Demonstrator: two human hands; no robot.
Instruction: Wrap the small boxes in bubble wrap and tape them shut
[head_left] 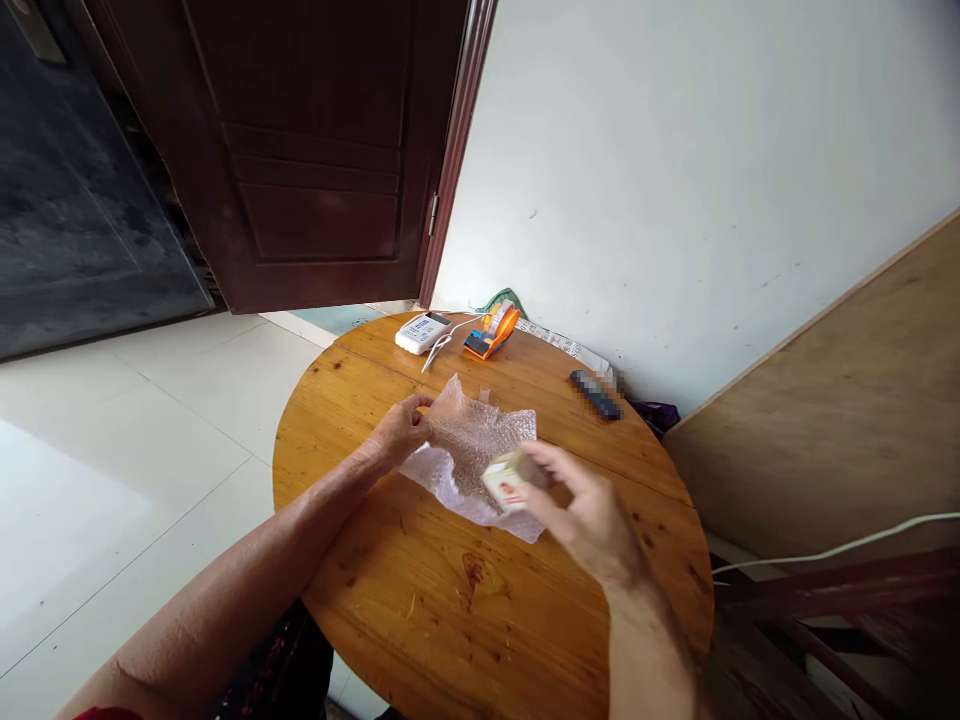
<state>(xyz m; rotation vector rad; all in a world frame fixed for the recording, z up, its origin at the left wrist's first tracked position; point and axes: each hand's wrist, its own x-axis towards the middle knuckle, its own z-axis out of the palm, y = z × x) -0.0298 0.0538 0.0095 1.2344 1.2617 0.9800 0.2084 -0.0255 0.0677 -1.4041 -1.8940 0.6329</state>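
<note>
A sheet of bubble wrap (480, 436) lies spread and wrinkled on the round wooden table (472, 610). At its left edge, my left hand (401, 432) pinches the wrap between thumb and fingers. My right hand (581, 505) grips a small cream-coloured box (504, 484) with a red mark on its side. The box is over the right part of the bubble wrap, tilted and slightly blurred; whether it touches the sheet I cannot tell.
Toward the back of the table are a white device (421, 333) with a cable, an orange tape dispenser (493, 330) and a dark, partly pixelated object (595, 394). Behind them rises a white wall (675, 150). A dark red door (315, 150) stands at the back left.
</note>
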